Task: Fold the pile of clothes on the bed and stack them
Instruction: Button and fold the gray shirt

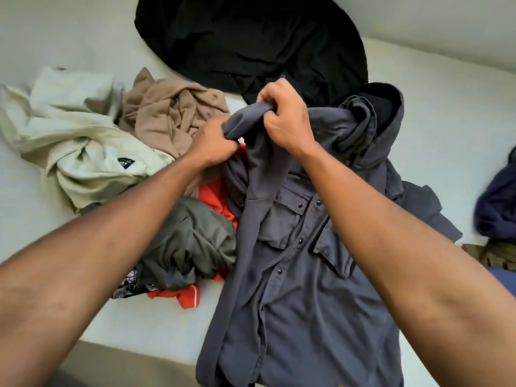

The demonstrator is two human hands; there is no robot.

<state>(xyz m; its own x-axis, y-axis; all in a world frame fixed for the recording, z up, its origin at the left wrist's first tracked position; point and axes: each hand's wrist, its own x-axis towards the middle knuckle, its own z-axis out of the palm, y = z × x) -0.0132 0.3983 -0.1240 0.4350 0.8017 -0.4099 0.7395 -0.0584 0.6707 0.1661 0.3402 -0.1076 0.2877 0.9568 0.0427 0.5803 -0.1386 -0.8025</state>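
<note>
A grey button-up shirt [301, 289] with chest pockets hangs lifted over the white bed [446, 141], its lower part draping toward the near edge. My left hand [212, 141] grips a bunched fold of the shirt near its top. My right hand [284, 115] pinches the same bunch just to the right. To the left lies the loose pile: a cream garment [75, 135], a tan one [173, 113], an olive-grey one [192, 241] and a red one [215, 196].
A large black cloth [251, 43] covers the far middle of the bed. A dark navy garment [499, 202] and an olive piece [491, 252] sit at the right edge. A patterned dark item [131, 283] peeks out under the pile.
</note>
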